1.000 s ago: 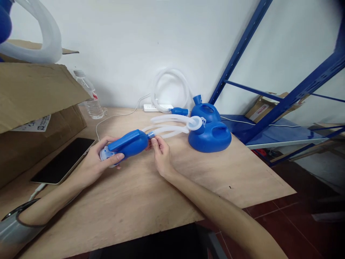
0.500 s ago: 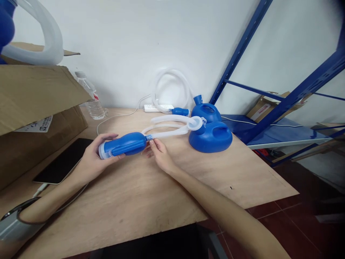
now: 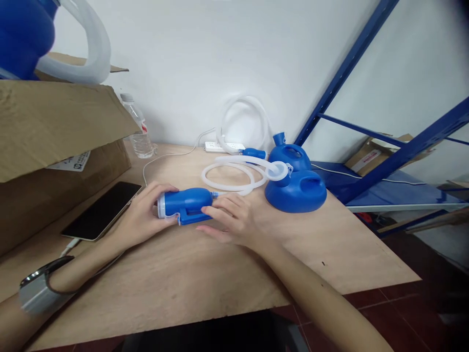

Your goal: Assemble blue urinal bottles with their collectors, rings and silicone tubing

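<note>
Left hand (image 3: pixel 144 215): grips blue bottle (image 3: pixel 187 198) by its capped end.
Right hand (image 3: pixel 234 220): half-spread at the handle (image 3: pixel 194 218) (holding? cannot tell).
White hose (image 3: pixel 230 187): apparently joined already; lies loosely looped beyond right hand.

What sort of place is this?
Perhaps a small workshop or storeroom: there's a plain wooden table, an open cardboard box at its left end, and a blue metal shelf to the right.
</note>
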